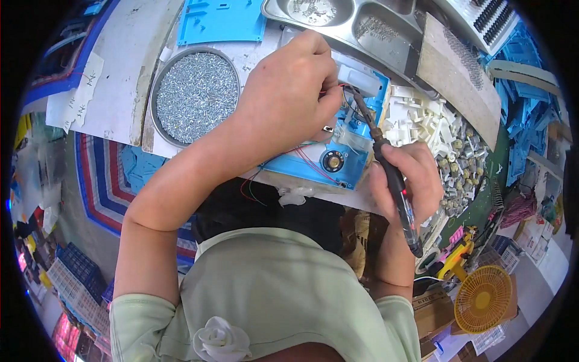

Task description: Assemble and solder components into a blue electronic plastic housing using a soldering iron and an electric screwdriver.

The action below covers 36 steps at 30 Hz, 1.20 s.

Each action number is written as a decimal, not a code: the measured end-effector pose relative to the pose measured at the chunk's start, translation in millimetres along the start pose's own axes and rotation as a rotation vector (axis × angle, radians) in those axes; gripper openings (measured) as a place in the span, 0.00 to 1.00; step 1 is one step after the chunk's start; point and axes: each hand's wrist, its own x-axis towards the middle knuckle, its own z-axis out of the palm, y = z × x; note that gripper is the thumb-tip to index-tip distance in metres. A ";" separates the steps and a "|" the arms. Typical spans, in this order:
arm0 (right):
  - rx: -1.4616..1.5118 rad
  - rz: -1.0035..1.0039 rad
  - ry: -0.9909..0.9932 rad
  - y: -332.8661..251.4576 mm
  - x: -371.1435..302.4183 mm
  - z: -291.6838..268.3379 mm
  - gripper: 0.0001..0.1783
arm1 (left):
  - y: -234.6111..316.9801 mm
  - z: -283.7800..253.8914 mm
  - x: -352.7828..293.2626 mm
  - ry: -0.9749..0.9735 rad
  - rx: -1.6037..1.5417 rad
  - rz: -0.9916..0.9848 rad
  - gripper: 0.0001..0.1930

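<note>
My right hand (416,181) is wrapped round a black soldering iron (392,169), whose tip points up and left into a blue plastic housing (319,164). My left hand (295,90) reaches over the housing, thumb and fingers pinched on a thin red wire (343,86) close to the iron's tip. Inside the housing sits a small round speaker (333,160), with thin red wires running beside it. A white part (360,77) lies at the housing's far side. The left hand and wrist hide much of the housing's left half.
Left stands a round metal bowl (155,114) of small silvery pieces. A compartmented metal tray (341,30) and a flat board (443,81) lie at the back. White plastic parts (416,114) and small metal parts (464,160) are heaped right. A yellow fan (482,298) stands lower right.
</note>
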 end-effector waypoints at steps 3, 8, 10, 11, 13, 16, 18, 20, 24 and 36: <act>0.022 0.026 0.004 -0.7 -1.4 -3.0 0.21 | 0.7 -0.1 0.4 -0.010 0.000 -0.018 0.07; 0.033 0.033 0.006 3.2 -4.5 -4.5 0.20 | 0.9 -0.8 1.0 -0.004 0.008 -0.006 0.07; 0.049 0.050 0.008 4.8 -5.9 -4.4 0.20 | -0.4 -0.1 1.2 -0.001 0.027 0.010 0.07; 0.052 0.056 0.009 6.4 -6.3 -3.7 0.19 | -0.9 0.1 1.2 0.001 0.037 0.018 0.07; 0.052 0.065 0.003 8.6 -6.7 -2.9 0.19 | 0.7 -0.6 1.4 -0.019 0.029 -0.012 0.07; 0.039 0.068 -0.021 9.2 -3.7 -2.6 0.20 | 3.2 -2.2 1.8 -0.034 0.024 -0.045 0.07; 0.027 0.069 -0.032 8.7 -1.2 -2.6 0.20 | 3.4 -1.9 1.9 -0.035 0.020 -0.055 0.07; 0.040 0.075 -0.014 9.4 -1.1 0.6 0.20 | 3.5 -1.0 2.0 -0.034 0.013 -0.055 0.07; 0.050 0.095 -0.027 7.9 1.8 1.3 0.20 | 1.1 -1.8 1.2 -0.022 0.021 -0.037 0.07; 0.039 0.067 -0.016 9.7 2.9 2.1 0.19 | 0.6 -0.8 1.0 -0.007 0.031 -0.021 0.07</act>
